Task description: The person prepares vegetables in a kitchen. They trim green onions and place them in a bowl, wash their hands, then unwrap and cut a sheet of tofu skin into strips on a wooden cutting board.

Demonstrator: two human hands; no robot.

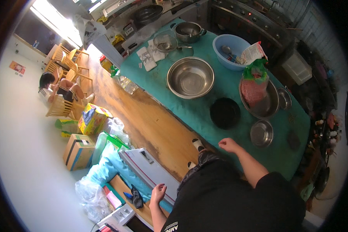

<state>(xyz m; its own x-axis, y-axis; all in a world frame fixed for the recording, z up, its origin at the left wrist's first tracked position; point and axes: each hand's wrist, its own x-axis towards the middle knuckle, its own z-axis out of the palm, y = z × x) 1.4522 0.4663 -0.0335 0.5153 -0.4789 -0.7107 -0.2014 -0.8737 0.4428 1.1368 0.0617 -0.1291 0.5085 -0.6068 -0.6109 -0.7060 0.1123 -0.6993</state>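
My right hand hangs loosely curled over the near edge of a table with a green cover, and no object shows in it. Nearest to it on the cover are a black round pan or dish and a small metal bowl. Low beside my body, my left hand has its fingers curled in and appears to hold nothing. It is close to a white chest-like appliance. Farther along the table stands a wide stainless steel basin. A bag of reddish food rests in another metal basin.
A blue plastic basin, a two-handled pot and a glass lid stand on the table. Left of the wooden floor aisle are a cardboard box and plastic bags. A seated person is near wooden chairs.
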